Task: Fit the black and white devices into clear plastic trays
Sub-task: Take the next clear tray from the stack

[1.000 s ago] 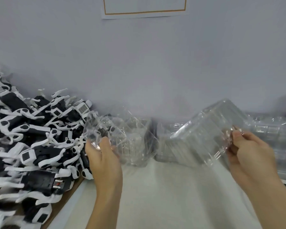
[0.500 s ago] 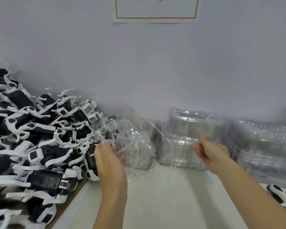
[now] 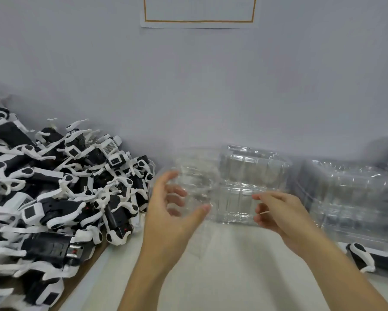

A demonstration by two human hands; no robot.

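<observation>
Clear tray (image 3: 195, 187) up in front of the stacked trays (image 3: 253, 185) — blurred. Left hand (image 3: 173, 212) curled round its near edge; right hand (image 3: 278, 212) loosely curled, grip impossible to tell. Best steadied level before reaching for the devices (image 3: 60, 198) — heaped left.

Black-and-white devices (image 3: 60, 198); seemingly clear trays (image 3: 251, 176).

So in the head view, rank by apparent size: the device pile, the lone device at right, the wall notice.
1. Device pile, clearly largest.
2. Wall notice, though cut off by the frame's top.
3. Lone device, also partly cut off at the edge.
</observation>
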